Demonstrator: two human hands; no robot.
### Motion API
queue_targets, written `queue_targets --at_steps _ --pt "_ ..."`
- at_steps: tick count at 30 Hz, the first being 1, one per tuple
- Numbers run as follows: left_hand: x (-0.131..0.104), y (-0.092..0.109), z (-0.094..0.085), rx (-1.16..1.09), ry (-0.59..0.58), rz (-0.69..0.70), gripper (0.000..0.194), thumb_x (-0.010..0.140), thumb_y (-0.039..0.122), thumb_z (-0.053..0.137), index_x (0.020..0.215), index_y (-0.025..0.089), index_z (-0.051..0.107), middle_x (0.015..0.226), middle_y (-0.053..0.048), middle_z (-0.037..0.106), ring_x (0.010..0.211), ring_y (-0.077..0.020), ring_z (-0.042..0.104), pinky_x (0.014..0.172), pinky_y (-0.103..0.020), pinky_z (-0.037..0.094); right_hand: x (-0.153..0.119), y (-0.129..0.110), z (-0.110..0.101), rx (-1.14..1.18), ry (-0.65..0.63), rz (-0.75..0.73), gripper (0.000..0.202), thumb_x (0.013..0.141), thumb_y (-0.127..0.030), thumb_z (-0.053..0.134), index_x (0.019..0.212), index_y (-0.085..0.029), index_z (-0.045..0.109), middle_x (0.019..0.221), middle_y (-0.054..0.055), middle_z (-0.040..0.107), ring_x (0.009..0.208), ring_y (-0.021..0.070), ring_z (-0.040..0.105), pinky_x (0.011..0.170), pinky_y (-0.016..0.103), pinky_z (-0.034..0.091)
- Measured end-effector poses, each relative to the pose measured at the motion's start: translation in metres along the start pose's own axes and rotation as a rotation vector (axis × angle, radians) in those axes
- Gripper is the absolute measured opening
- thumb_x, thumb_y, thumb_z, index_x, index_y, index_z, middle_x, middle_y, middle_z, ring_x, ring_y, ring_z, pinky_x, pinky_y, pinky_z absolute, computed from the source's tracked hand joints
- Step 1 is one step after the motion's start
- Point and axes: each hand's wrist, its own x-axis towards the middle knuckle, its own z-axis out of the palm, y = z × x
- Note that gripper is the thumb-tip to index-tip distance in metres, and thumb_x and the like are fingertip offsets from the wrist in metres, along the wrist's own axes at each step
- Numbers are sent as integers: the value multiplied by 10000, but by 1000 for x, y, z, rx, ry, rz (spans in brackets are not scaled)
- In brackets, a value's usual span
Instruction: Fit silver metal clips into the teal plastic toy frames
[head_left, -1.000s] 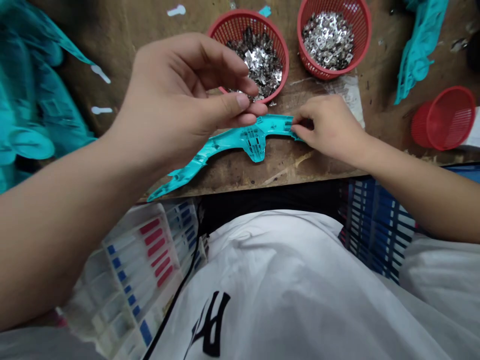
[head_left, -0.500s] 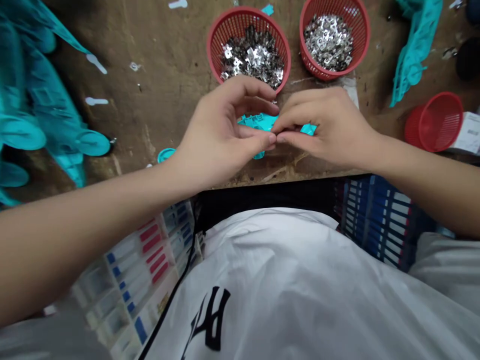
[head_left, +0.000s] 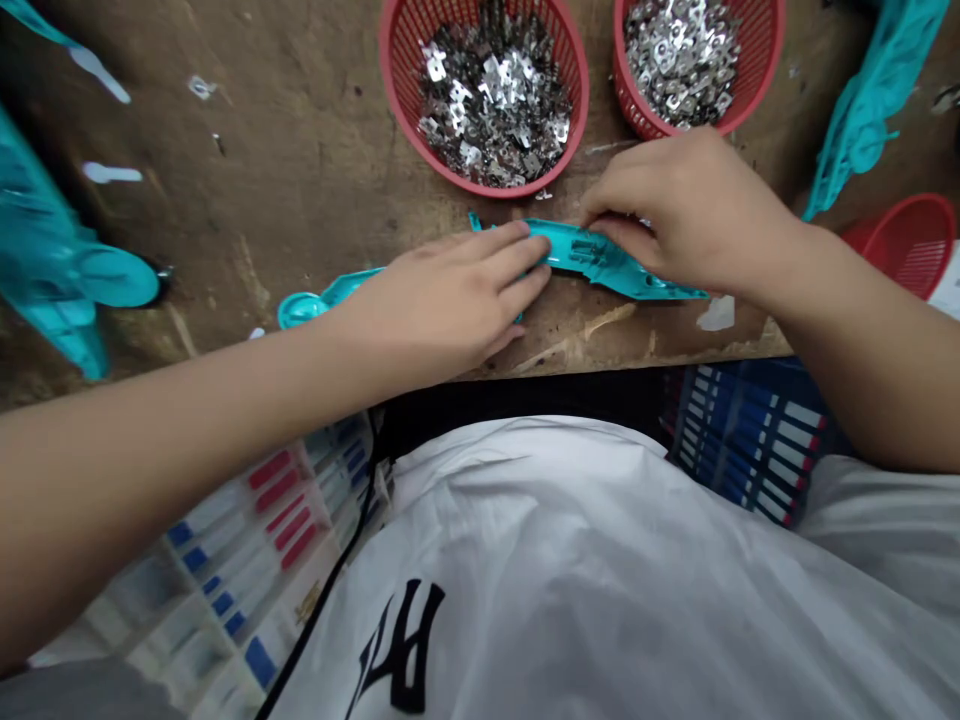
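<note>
Fingers (head_left: 514, 262) of the left hand (head_left: 442, 305) are held nearly straight, slightly parted, and laid palm-down across the middle of a teal plastic part (head_left: 626, 272); it is covered from above, not clasped. On the right hand (head_left: 686, 210), the fingers are curled and the thumb is brought close to the fingertips, at the far edge of the part's right half. Whether anything is pinched there, or the part touched, cannot be told.

The part is laid lengthwise near the close edge of a wooden table (head_left: 300, 190), its round left end seen beyond the left wrist, its right end past the right hand. Just beyond it, a red basket (head_left: 401, 80) is filled with shiny metal clips (head_left: 495, 110). A second red basket (head_left: 626, 85), also loaded with metal pieces (head_left: 679, 60), is partly covered by the right hand. Farther right, a third red basket (head_left: 911, 245) is seen by the right forearm. Another teal piece (head_left: 870, 110) is placed at upper right, more teal pieces (head_left: 45, 240) at left. White spoon-shaped bits (head_left: 112, 174) are scattered nearby.
</note>
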Motion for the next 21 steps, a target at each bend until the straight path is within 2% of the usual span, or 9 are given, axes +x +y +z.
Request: queue_targets --at_steps 1,3,5,8,13,18,21 --pt "-3 -4 2 10 -49 18 632 1160 232 628 1772 189 779 1916 -192 689 1912 -491 544 1585 -771 507 4 4 3 -63 -36 -26 254 1199 -259 697 1232 -316 942 1320 94 941 1352 353 861 1286 474 613" --pt "-8 -8 6 6 -94 44 677 1128 166 607 1777 224 792 1960 -159 659 1943 -449 510 1624 -732 472 9 7 8 -137 -100 -51 220 1180 -226 723 1204 -307 926 1270 101 919 1286 357 873 1216 473 634" --pt "-12 -10 8 -12 -111 60 693 1121 133 586 1768 258 803 1961 -128 665 1948 -419 510 1634 -713 465 11 5 12 -183 -169 -81 202 1113 -145 786 1138 -308 902 1205 87 904 1226 354 877 1153 458 645" --pt "-14 -11 9 -64 -112 54 678 1127 139 591 1747 304 810 1952 -83 680 1954 -408 504 1638 -726 453 9 4 18 -249 -247 -158 256 1073 -47 777 1089 -284 870 1204 82 900 1214 360 873 1105 460 664" --pt "-13 -16 7 -112 -110 32 589 1152 186 627 1694 308 822 1947 -69 683 1951 -427 504 1643 -747 428 6 9 27 -223 -135 -221 238 1029 -69 831 992 -304 843 1075 -5 872 1292 283 883 1200 368 648" --pt "-11 -19 -2 -84 -187 81 539 1165 183 630 1650 309 828 2012 -47 614 1966 -419 482 1649 -731 423 2 -7 18 -373 -200 -261 275 1077 -3 800 944 -242 774 1194 65 916 1389 394 888 1246 510 684" --pt "-11 -15 -6 -48 -195 55 512 1179 157 639 1650 255 814 2032 -75 590 1976 -399 466 1662 -707 400 2 -6 21 -247 -155 -219 331 1074 -2 823 868 -241 722 1119 12 921 1390 314 893 1171 378 688"
